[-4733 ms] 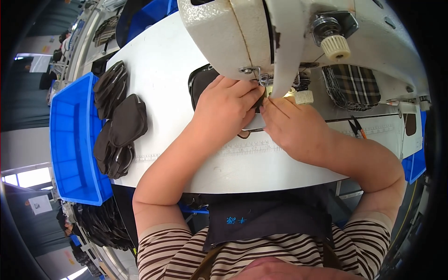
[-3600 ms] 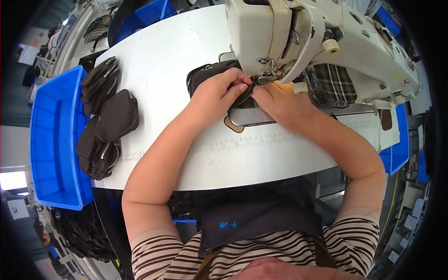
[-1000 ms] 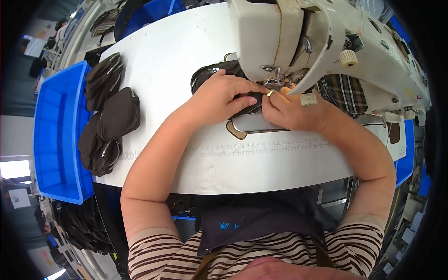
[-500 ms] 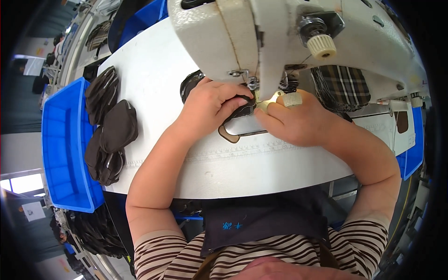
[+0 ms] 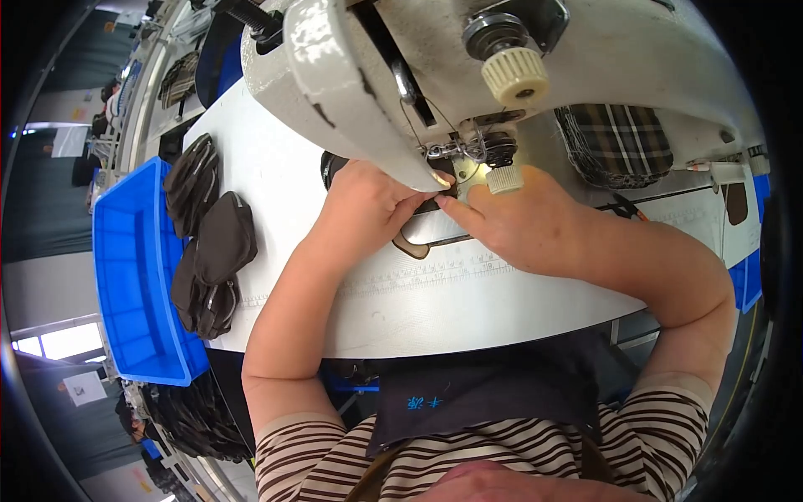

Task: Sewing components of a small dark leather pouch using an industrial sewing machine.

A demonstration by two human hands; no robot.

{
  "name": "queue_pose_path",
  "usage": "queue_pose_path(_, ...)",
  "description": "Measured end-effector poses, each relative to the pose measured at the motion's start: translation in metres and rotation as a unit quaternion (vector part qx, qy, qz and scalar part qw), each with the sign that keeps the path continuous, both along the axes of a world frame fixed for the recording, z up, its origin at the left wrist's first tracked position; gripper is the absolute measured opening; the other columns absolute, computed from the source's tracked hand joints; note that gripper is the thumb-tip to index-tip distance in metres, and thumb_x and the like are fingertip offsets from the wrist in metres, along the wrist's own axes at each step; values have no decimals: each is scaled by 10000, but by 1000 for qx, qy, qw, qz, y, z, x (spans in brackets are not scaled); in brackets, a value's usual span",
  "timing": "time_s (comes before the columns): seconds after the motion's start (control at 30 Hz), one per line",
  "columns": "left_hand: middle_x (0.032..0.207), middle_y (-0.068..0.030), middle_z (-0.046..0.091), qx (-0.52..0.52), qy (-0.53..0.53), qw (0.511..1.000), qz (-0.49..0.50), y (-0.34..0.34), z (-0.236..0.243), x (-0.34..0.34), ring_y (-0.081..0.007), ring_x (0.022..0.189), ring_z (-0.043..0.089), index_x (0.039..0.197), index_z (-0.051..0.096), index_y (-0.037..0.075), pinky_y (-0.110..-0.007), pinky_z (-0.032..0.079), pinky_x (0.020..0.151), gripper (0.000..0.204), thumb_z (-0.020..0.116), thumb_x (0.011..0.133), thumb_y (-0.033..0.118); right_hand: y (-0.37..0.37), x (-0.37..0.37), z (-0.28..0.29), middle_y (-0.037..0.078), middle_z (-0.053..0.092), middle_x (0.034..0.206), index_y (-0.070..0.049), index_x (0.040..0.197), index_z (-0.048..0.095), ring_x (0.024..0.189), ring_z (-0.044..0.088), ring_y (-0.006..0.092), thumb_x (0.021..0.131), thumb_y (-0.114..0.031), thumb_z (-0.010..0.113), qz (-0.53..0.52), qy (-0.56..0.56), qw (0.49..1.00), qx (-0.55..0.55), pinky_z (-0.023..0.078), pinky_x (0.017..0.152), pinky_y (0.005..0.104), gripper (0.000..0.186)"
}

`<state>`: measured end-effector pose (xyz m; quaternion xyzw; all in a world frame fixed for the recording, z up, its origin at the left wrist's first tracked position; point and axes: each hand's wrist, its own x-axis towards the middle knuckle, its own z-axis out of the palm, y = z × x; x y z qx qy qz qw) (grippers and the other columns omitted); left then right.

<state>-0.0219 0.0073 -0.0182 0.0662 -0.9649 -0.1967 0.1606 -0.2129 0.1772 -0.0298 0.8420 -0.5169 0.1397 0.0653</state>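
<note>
nearest, on the person's side of the sewing machine [image 5: 602,58], are a striped shirt [image 5: 468,448] and a dark apron [image 5: 493,393]. next comes the white table [image 5: 401,322], with ruler marks along it in front of the machine.

at the machine's needle end, the left hand [image 5: 364,205] is closed, thumb near fingers, holding a dark pouch [image 5: 334,167]. the pouch lies under that hand and reaches in beneath the needle end, mostly hidden. the right hand [image 5: 527,217] is just to the right of the needle, one fingertip at the pouch's edge; its other fingers are partly behind the machine's knob [image 5: 504,179], so i cannot tell if it grips anything.

right of the needle end, a stack of plaid cloth [image 5: 619,146] sits partly behind the machine's arm. well left of the machine, dark pouches [image 5: 224,238] lie heaped at the table's edge, and past them stands a blue bin [image 5: 142,276]. farther off, up and left of the machine, is more plaid cloth [image 5: 180,79].
</note>
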Motion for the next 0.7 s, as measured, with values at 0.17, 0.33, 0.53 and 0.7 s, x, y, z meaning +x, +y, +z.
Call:
queue_pose_path(0.17, 916, -86, 731, -24, -17, 1000, 5, 1, 6, 0, -299, 820, 711, 1072, 788, 88, -386, 571, 698, 198, 795, 877, 57, -2, 1, -5, 75, 686, 882, -6, 1293, 710, 896, 676, 262, 866, -92, 690, -20, -37, 999, 8, 521, 683, 380, 436)
queue_pose_path(0.33, 941, -52, 749, 32, -36, 999, -2, 0, 14, -1, -302, 866, 706, 1045, 787, 108, -411, 549, 779, 169, 767, 878, 114, -2, 2, -2, 78, 684, 892, 1, 1270, 722, 914, 650, 271, 841, -89, 710, -14, -13, 999, -38, 472, 696, 388, 438)
queue_pose_path(0.53, 941, -46, 761, 49, 0, 999, 19, -2, 4, -1, -288, 875, 714, 1023, 793, 118, -394, 555, 809, 151, 780, 873, 137, 0, 7, -3, 102, 665, 921, 31, 1205, 727, 834, 650, 279, 847, -77, 708, -26, -35, 999, -12, 462, 678, 402, 374)
queue_pose_path(0.7, 950, -37, 772, 41, -7, 999, 28, -3, 0, -1, -267, 874, 718, 1008, 800, 129, -376, 546, 829, 151, 797, 859, 154, -3, 6, 3, 132, 644, 947, 42, 1156, 720, 809, 643, 293, 873, -69, 693, -13, -68, 997, -30, 472, 670, 424, 305)
